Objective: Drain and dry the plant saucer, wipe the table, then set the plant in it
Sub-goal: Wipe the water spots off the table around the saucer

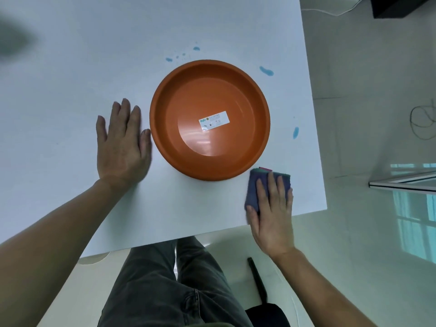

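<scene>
An orange plant saucer (210,90) with a white label inside stands in the middle of the white table (94,67). My left hand (121,147) lies flat on the table just left of the saucer, thumb close to its rim. My right hand (271,211) presses a folded purple cloth (253,187) flat on the table at the saucer's lower right, near the front edge. Blue water drops sit on the table: some behind the saucer (196,48), one at the right rear (266,71), one at the right (295,132). A blurred dark green shape (11,41), perhaps the plant, shows at the far left.
The table's right edge (316,128) and front edge (188,234) are close to my right hand. My legs in dark trousers (169,284) are below the front edge. A black object (258,279) stands on the pale floor at the right.
</scene>
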